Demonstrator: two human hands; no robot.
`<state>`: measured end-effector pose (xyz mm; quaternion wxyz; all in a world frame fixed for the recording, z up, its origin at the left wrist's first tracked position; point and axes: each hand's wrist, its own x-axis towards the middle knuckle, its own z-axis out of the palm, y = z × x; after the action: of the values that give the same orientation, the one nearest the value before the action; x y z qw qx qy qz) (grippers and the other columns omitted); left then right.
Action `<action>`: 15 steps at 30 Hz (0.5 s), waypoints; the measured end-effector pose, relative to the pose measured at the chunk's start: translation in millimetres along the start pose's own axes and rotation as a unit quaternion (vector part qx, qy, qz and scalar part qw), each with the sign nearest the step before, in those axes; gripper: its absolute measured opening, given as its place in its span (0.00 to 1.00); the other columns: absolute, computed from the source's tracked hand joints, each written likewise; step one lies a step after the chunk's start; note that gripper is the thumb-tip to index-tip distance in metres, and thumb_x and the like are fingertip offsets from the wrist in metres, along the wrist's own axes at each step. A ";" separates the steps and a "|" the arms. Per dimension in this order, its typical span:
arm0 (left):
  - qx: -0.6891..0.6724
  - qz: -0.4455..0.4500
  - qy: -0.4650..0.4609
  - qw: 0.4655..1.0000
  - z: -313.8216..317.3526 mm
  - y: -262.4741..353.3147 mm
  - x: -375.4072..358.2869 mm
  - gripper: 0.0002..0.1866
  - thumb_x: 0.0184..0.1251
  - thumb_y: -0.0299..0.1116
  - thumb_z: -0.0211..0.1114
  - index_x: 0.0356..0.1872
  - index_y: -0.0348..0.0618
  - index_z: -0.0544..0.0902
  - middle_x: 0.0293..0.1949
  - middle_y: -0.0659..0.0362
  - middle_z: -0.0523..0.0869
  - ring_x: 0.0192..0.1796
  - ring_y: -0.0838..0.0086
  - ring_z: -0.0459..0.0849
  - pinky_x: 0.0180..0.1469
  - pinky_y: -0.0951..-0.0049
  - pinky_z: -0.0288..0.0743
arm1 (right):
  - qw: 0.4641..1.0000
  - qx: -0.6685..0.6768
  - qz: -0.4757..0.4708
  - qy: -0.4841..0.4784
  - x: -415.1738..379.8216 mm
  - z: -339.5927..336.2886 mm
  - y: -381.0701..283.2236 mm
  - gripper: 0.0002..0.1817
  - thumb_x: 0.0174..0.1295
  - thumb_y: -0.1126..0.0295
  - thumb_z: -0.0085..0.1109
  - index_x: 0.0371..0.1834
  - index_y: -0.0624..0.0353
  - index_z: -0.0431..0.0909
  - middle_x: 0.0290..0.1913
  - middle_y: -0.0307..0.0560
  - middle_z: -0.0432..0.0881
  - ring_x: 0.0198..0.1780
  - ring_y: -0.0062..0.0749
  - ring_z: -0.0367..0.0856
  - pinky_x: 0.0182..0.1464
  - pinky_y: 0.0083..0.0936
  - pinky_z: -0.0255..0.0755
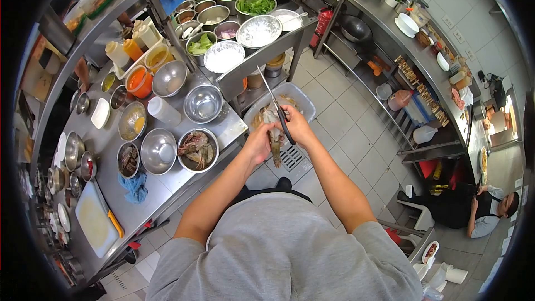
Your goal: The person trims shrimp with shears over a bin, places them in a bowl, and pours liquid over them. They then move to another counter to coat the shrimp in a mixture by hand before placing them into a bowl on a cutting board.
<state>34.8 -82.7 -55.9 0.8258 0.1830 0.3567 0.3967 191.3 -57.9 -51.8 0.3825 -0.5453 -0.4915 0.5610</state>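
Note:
My left hand (258,142) is closed around a large raw prawn (276,147), whose tail points down toward me. In my right hand (298,126) are black-handled scissors (272,97), their long blades pointing up and away past the prawn's head end. Whether the blades touch the shell I cannot make out. Beneath both hands is a grey plastic tub (307,103) with brownish scraps in it, partly hidden by my hands. To the left, on the steel counter, a metal bowl (215,161) holds several whole prawns (199,150).
Empty steel bowls (159,153), a smaller bowl of dark shellfish (129,160), a blue cloth (134,188) and a cutting board (96,217) with an orange-handled knife (116,224) line the left counter. Ingredient bowls (255,4) stand ahead. A co-worker (473,210) is at the far right.

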 end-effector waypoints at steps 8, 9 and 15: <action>-0.121 0.004 0.124 0.985 -39.5 7.1 20.3 0.19 0.72 0.32 0.47 0.60 0.36 0.69 0.49 0.47 0.86 0.38 0.63 0.80 0.45 0.59 0.78 | 0.990 -0.118 -0.079 -0.006 -58.3 -15.5 12.2 0.35 0.64 0.71 0.68 0.74 0.62 0.64 0.43 0.42 0.81 0.42 0.24 0.79 0.47 0.22 0.74; -0.113 0.031 0.148 0.982 -40.0 8.8 20.0 0.17 0.72 0.29 0.47 0.59 0.37 0.68 0.50 0.47 0.85 0.40 0.62 0.81 0.48 0.59 0.78 | 0.992 -0.118 -0.003 -0.036 -79.7 -17.2 1.5 0.37 0.64 0.67 0.69 0.74 0.62 0.63 0.49 0.49 0.84 0.49 0.29 0.82 0.54 0.26 0.75; -0.060 0.154 0.181 0.969 -28.5 10.4 22.3 0.16 0.71 0.21 0.49 0.59 0.40 0.65 0.55 0.47 0.85 0.52 0.61 0.83 0.59 0.58 0.77 | 0.993 -0.085 0.041 -0.074 -134.9 -6.8 15.3 0.34 0.68 0.74 0.64 0.77 0.63 0.61 0.44 0.40 0.82 0.41 0.21 0.80 0.49 0.22 0.76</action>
<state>18.0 -58.1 -79.1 0.6857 0.1108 0.4436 0.5663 214.9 -190.6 -34.3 0.2742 -0.5524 -0.5418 0.5711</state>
